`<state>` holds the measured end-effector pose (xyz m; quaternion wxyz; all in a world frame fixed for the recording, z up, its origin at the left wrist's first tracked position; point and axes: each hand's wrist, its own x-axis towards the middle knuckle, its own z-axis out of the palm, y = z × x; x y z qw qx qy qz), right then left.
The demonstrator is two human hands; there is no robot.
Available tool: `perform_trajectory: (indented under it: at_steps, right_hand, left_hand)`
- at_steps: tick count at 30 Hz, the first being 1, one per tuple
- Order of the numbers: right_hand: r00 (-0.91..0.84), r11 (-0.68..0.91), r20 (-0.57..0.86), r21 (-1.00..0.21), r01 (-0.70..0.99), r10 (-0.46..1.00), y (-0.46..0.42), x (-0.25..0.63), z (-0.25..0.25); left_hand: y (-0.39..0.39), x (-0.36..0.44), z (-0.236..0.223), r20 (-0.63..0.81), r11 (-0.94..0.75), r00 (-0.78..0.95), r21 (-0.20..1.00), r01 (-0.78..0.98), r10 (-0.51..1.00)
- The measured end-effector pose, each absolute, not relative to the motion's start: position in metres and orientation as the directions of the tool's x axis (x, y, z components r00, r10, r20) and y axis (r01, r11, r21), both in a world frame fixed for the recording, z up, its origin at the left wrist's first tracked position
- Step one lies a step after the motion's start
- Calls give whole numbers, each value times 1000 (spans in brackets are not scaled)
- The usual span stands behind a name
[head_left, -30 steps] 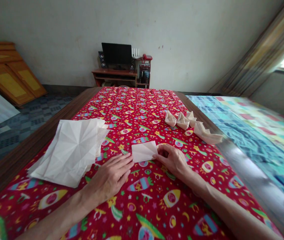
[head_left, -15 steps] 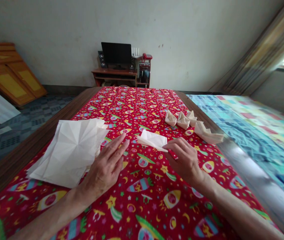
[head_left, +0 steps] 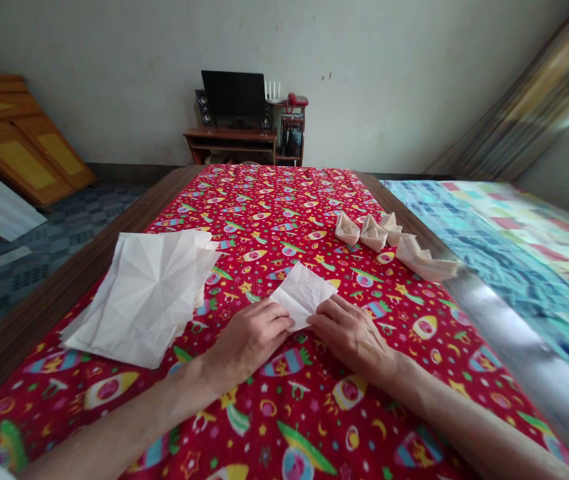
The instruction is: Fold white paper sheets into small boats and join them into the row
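A small folded white paper (head_left: 303, 290) lies on the red patterned cloth (head_left: 284, 200) in front of me, one corner pointing away. My left hand (head_left: 251, 340) holds its near left edge with the fingers pressed together. On the near right edge, my right hand (head_left: 349, 330) pinches the paper, its fingertips close to those of the left. The fingers partly cover the paper's near side. Left of my hands rests a stack of creased white paper sheets (head_left: 157, 283). Folded paper boats (head_left: 374, 233) stand at the right, with a longer nested paper piece (head_left: 421, 260) beside them.
The cloth covers a table with a dark wooden edge (head_left: 129, 227). To the right is a bed with a blue patchwork cover (head_left: 464, 247). Beyond the table's far end stands a desk (head_left: 234, 137) with a monitor (head_left: 234, 97). A wooden cabinet (head_left: 24, 140) is at the far left.
My left hand has come right from beside the stack and taken hold of the paper. The paper has been turned so a corner points away and drawn nearer. My right hand has shifted slightly left.
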<state>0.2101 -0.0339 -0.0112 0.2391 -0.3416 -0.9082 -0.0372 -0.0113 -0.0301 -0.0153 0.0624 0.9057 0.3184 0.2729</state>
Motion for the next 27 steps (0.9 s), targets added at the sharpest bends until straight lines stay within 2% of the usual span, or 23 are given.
perform_trajectory:
  at_steps: [4, 8, 12, 19, 27]
  right_hand:
    - [-606, 756, 527, -116, 644, 596, -43, 214, -9]
    - [-731, 840, 500, 14, 543, 464, -53, 215, -6]
    - [-810, 876, 432, 87, 475, 396, -57, 216, -6]
    - [-745, 801, 419, 65, 595, 519, -57, 214, -11]
    - [-704, 752, 394, 48, 658, 591, -55, 213, -17]
  left_hand:
    - [-27, -11, -17, 428, -702, 558, 460, 543, 711]
    - [-25, -10, -14, 313, -590, 508, 549, 592, 802]
    - [-20, -6, -12, 237, -524, 478, 534, 663, 846]
    - [-14, -1, -7, 198, -500, 463, 434, 749, 864]
    - [-12, -1, -7, 188, -486, 450, 416, 769, 873]
